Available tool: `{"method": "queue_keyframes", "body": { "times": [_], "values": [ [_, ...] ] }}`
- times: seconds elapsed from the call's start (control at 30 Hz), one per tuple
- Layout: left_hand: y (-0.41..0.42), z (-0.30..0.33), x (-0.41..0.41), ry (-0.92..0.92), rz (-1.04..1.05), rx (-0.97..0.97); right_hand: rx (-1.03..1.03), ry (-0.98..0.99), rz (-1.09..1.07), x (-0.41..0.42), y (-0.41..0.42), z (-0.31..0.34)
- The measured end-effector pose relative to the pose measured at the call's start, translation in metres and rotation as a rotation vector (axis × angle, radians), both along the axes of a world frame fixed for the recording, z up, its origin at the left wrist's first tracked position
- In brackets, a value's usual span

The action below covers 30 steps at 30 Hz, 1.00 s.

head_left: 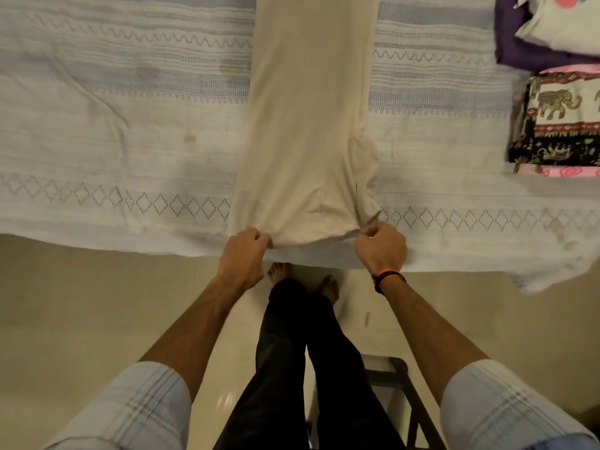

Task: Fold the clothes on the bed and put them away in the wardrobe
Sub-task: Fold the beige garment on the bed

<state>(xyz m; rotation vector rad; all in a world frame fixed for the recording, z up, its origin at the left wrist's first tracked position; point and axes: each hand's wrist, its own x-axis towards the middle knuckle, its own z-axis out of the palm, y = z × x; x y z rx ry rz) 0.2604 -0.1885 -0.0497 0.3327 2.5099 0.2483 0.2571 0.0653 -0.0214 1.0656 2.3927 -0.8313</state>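
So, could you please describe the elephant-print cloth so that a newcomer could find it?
Look to the right edge of the bedspread. The folded elephant-print cloth lies there on a pink garment, below the purple one. It alone carries elephants on black and cream bands.

A pale patterned bedspread (130, 131) covers the bed above a glossy beige tiled floor (81, 303); a dark stool (402, 378) stands below.

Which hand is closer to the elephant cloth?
Right. The right hand pinches the beige garment's corner on the elephant cloth's side; the left hand holds the far corner.
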Motion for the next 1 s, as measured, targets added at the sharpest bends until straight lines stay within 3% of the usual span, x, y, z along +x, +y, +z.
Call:
{"method": "queue_keyframes", "body": {
  "times": [0.13, 0.27, 0.4, 0.53, 0.7, 0.83, 1.0],
  "values": [
    [0.021, -0.001, -0.002, 0.006, 0.042, 0.175, -0.222, 0.083, -0.518, -0.009, -0.004, -0.009],
    [0.038, -0.008, -0.010, -0.009, -0.001, 0.171, -0.427, 0.065, -0.748, -0.019, 0.001, -0.022],
    [0.052, -0.011, -0.026, 0.011, 0.020, 0.117, -0.687, 0.076, -0.842, -0.036, 0.012, -0.028],
    [0.065, -0.011, -0.041, -0.006, -0.001, 0.000, -0.853, -0.061, -0.802, -0.055, 0.025, -0.031],
    [0.069, -0.010, -0.041, -0.060, -0.025, -0.080, -0.992, 0.057, -0.929, -0.067, 0.038, -0.023],
    [0.073, -0.008, -0.041, -0.028, -0.015, -0.092, -0.853, 0.272, -0.969, -0.067, 0.055, -0.028],
    [0.079, -0.006, -0.046, -0.048, -0.004, -0.128, -0.618, 0.240, -1.048, -0.056, 0.070, -0.032]
  ]
}}
